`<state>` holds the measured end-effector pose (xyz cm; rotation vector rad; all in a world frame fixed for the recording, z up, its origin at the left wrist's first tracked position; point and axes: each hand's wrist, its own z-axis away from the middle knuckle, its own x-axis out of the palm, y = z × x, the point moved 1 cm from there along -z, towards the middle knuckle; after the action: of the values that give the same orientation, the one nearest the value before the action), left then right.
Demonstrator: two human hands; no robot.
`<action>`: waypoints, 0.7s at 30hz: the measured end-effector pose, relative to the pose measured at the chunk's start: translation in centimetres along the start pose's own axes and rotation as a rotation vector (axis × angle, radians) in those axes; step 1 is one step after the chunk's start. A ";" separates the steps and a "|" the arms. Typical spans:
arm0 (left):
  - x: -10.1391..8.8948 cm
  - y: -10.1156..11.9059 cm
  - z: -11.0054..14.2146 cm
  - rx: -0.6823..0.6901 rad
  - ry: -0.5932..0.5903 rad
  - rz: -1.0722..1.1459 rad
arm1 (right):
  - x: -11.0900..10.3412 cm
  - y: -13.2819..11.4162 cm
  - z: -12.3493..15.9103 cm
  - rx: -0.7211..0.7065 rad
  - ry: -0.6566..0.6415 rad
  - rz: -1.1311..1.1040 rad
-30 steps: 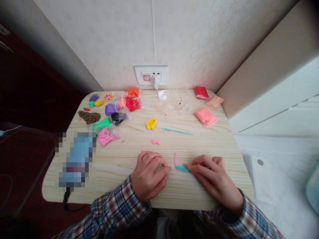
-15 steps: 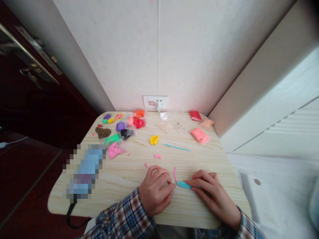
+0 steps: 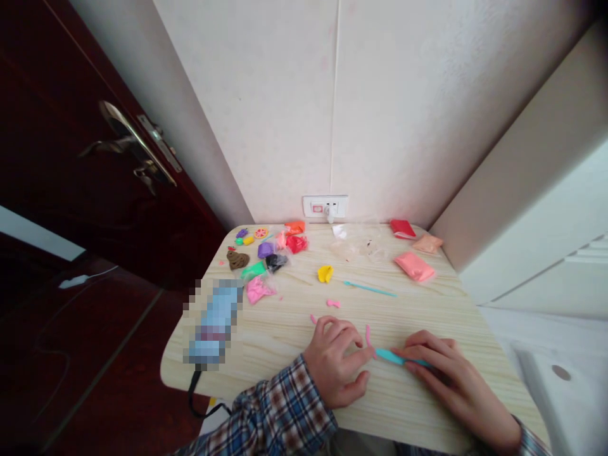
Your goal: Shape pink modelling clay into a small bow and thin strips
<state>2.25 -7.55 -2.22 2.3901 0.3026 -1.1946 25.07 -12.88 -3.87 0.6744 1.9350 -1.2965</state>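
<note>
My right hand (image 3: 449, 373) grips a light blue clay knife (image 3: 390, 356), its flat blade pointing left along the tabletop. By the blade's tip lies a thin pink clay strip (image 3: 368, 335). My left hand (image 3: 338, 364) is open, fingers curved and apart, with its index fingertip at the strip's lower end. Behind the left hand a short pink clay piece (image 3: 313, 319) partly shows. Farther back are a small pink clay bow (image 3: 333, 304), a yellow clay lump (image 3: 325, 273) and a thin blue stick tool (image 3: 370, 289).
Bagged clays, including a pink bag (image 3: 259, 289) and a green one (image 3: 254, 271), cluster at the back left. A pixelated device (image 3: 216, 323) with a black strap lies left. Salmon (image 3: 414, 266) and red packets (image 3: 402, 228) sit back right. A wall socket (image 3: 325, 206) is behind the table.
The camera view has swung left, so everything appears farther right. My left index finger has stretched out to the pink strip's lower end. My right hand still holds the clay knife.
</note>
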 end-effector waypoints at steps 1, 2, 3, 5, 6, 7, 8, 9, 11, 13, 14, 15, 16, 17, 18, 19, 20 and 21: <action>0.1 0.0 0.1 0.024 -0.019 -0.022 | 0.0 0.0 0.0 -0.002 0.002 0.000; 0.2 0.0 0.3 0.047 -0.031 -0.044 | -0.1 0.0 -0.1 0.010 0.015 0.004; 0.2 0.1 0.4 0.072 -0.018 -0.059 | -0.1 -0.1 -0.1 0.018 0.022 0.007; 0.1 0.2 0.5 0.084 0.010 -0.072 | -0.3 -0.2 -0.2 0.021 0.035 0.008; 0.0 0.3 0.5 0.091 0.036 -0.067 | -0.4 -0.3 -0.2 0.029 0.035 0.009; -0.1 0.3 0.5 0.068 0.042 -0.065 | -0.5 -0.4 -0.3 0.031 0.031 0.007; -0.1 0.3 0.4 0.073 0.049 -0.061 | -0.6 -0.5 -0.3 0.032 0.035 0.008; -0.2 0.3 0.3 0.055 0.028 -0.062 | -0.6 -0.7 -0.4 0.026 0.019 0.008; -0.3 0.2 0.2 0.051 0.054 -0.064 | -0.7 -0.8 -0.5 0.019 0.006 0.003; -0.3 0.2 0.1 0.026 0.063 -0.066 | -0.7 -0.9 -0.5 0.014 -0.008 -0.005; -0.4 0.2 0.1 0.015 0.061 -0.062 | -0.7 -0.9 -0.5 0.012 -0.011 -0.005; -0.4 0.2 0.0 0.011 0.051 -0.058 | -0.7 -0.9 -0.5 0.011 -0.012 -0.004; -0.5 0.2 0.0 0.010 0.040 -0.052 | -0.7 -0.9 -0.5 0.011 -0.012 -0.002; -0.6 0.3 -0.1 -0.005 0.020 -0.048 | -0.7 -0.8 -0.4 0.013 -0.012 -0.003; -0.7 0.3 -0.2 -0.018 0.008 -0.043 | -0.6 -0.8 -0.4 0.015 -0.015 -0.006; -0.8 0.3 -0.2 -0.028 0.000 -0.033 | -0.6 -0.7 -0.4 0.017 -0.022 -0.014; -0.9 0.4 -0.3 -0.031 -0.012 -0.025 | -0.6 -0.7 -0.3 0.018 -0.030 -0.022; -1.0 0.4 -0.4 -0.034 -0.020 -0.017 | -0.5 -0.7 -0.3 0.018 -0.039 -0.030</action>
<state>2.07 -7.73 -1.14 2.3496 0.3345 -1.2114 24.82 -12.87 -3.00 0.6262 1.9105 -1.3380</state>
